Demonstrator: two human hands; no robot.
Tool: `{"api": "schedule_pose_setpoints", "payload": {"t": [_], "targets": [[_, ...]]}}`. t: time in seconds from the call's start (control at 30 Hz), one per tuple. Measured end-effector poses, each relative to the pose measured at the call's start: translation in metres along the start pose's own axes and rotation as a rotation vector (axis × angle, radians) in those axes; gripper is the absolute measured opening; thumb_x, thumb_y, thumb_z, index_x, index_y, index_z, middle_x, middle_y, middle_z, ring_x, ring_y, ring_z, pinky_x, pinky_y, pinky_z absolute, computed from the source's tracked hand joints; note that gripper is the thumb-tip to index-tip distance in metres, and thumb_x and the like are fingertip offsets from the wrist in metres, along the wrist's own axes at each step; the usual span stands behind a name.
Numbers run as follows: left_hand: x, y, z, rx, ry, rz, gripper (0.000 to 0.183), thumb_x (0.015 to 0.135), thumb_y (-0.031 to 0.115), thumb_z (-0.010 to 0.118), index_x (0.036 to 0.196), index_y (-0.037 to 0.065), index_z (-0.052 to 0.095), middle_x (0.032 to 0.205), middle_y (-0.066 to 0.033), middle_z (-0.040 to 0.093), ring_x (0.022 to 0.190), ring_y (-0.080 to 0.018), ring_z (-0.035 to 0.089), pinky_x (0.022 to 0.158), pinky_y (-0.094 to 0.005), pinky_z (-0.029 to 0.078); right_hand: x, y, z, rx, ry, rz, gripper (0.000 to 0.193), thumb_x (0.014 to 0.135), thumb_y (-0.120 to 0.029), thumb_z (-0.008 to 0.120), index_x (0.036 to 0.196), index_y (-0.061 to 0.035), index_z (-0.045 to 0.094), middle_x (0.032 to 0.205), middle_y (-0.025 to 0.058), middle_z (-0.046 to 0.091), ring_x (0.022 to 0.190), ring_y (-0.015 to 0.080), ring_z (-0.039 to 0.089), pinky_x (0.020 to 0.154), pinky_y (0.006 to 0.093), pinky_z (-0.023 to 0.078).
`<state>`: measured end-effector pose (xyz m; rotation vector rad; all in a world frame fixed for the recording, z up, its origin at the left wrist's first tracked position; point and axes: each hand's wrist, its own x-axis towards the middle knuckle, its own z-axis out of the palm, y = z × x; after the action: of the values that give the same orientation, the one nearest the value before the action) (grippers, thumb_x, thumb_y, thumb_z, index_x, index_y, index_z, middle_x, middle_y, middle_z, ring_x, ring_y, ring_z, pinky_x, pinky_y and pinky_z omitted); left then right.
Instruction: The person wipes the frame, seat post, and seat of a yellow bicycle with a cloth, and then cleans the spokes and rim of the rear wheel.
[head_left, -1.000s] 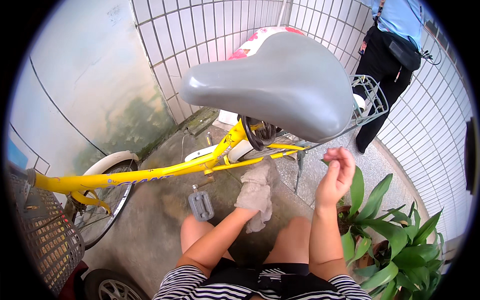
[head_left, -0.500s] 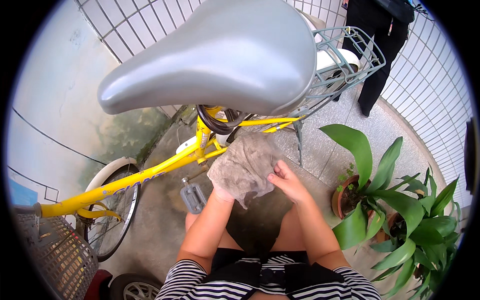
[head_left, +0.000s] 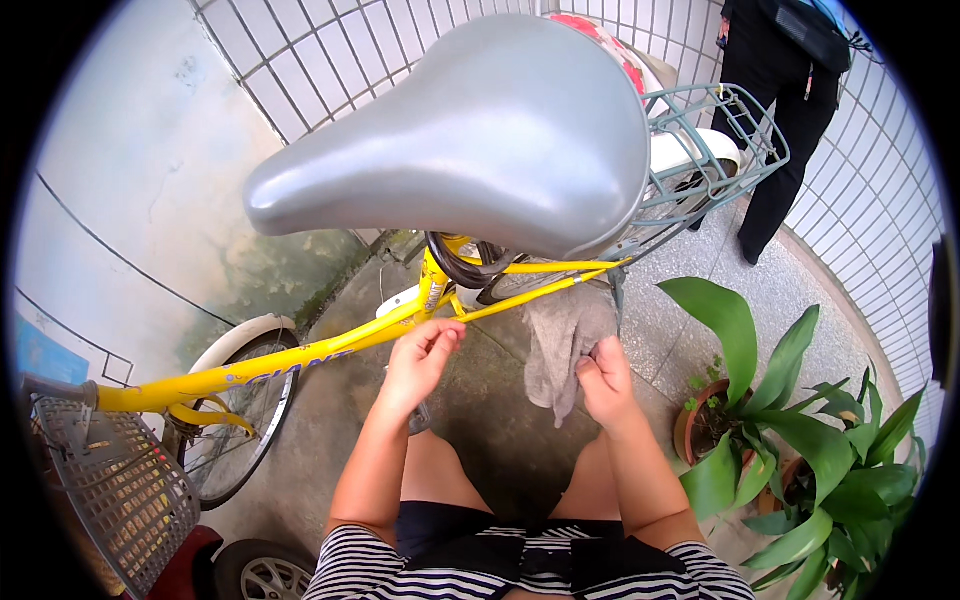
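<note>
By the tiled wall (head_left: 330, 60), my right hand (head_left: 605, 383) is now gripping the grey cloth (head_left: 562, 345) beside the yellow frame (head_left: 385, 326), leaving my left hand (head_left: 417, 365) hovering loosely curled, apparently empty.

Striped top (head_left: 420, 580): we were rocking dark and white bands, pretty bold stuff
Sleeves (head_left: 350, 562): ours were short, striped to match the rest
Black panels (head_left: 485, 555): a couple of plain blocks sat across our front over the stripes; sewn on or separate, we honestly couldn't tell
Shorts (head_left: 435, 520): plain and dark, black or navy-ish, and our knees (head_left: 435, 465) were bare below the hem
Forearms (head_left: 368, 470): bare on both sides, we saw
Hands: left hand (head_left: 418, 362) and right hand (head_left: 606, 385) both bare, lol
</note>
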<state>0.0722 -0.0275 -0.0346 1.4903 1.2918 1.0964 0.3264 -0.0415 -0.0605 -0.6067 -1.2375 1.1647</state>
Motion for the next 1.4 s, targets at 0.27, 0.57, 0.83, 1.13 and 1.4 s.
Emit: {"api": "schedule_pose_setpoints", "payload": {"t": [0.27, 0.57, 0.83, 1.13, 1.4], "targets": [[0.027, 0.090, 0.003, -0.439, 0.167, 0.063, 0.024, 0.091, 0.024, 0.051, 0.100, 0.003, 0.059, 0.078, 0.0015, 0.059, 0.066, -0.0021, 0.047, 0.056, -0.0185, 0.037, 0.061, -0.009, 0.081, -0.640, 0.083, -0.693, 0.033, 0.071, -0.007, 0.061, 0.104, -0.0020, 0.056, 0.106, 0.0161, 0.055, 0.099, 0.0351, 0.048, 0.089, 0.0477, 0.034], [0.048, 0.093, 0.006, -0.307, 0.152, 0.113, 0.030, 0.093, 0.029, 0.048, 0.082, 0.003, 0.059, 0.076, -0.0003, 0.060, 0.065, -0.0063, 0.050, 0.061, -0.0214, 0.040, 0.091, 0.039, 0.070, -1.064, 0.148, -0.787, 0.029, 0.065, -0.007, 0.059, 0.093, -0.0040, 0.060, 0.108, 0.0119, 0.056, 0.101, 0.0355, 0.048, 0.086, 0.0481, 0.038], [0.060, 0.099, -0.008, -0.314, 0.204, 0.016, 0.035, 0.094, 0.034, 0.046, 0.076, 0.006, 0.059, 0.066, 0.0015, 0.058, 0.054, -0.0035, 0.045, 0.049, -0.0188, 0.032, 0.085, 0.007, 0.070, -0.818, 0.275, -0.600, 0.030, 0.071, -0.001, 0.054, 0.101, 0.0017, 0.057, 0.109, 0.0178, 0.054, 0.095, 0.0392, 0.050, 0.086, 0.0452, 0.039], [0.063, 0.101, -0.003, -0.541, 0.220, -0.032, 0.034, 0.094, 0.033, 0.047, 0.076, 0.007, 0.059, 0.068, 0.0023, 0.057, 0.055, -0.0038, 0.044, 0.052, -0.0188, 0.036, 0.080, -0.006, 0.123, -0.904, -0.033, -0.686, 0.030, 0.067, -0.002, 0.057, 0.097, -0.0021, 0.062, 0.105, 0.0127, 0.058, 0.095, 0.0336, 0.052, 0.083, 0.0439, 0.041], [0.072, 0.114, -0.020, -0.253, 0.147, -0.053, 0.027, 0.092, 0.028, 0.043, 0.076, 0.008, 0.053, 0.066, -0.0005, 0.054, 0.057, -0.0088, 0.052, 0.049, -0.0226, 0.035, 0.067, 0.012, 0.087, -0.751, 0.250, -0.659, 0.030, 0.079, -0.004, 0.048, 0.108, 0.0022, 0.052, 0.109, 0.0170, 0.053, 0.102, 0.0376, 0.048, 0.090, 0.0445, 0.036]]}}
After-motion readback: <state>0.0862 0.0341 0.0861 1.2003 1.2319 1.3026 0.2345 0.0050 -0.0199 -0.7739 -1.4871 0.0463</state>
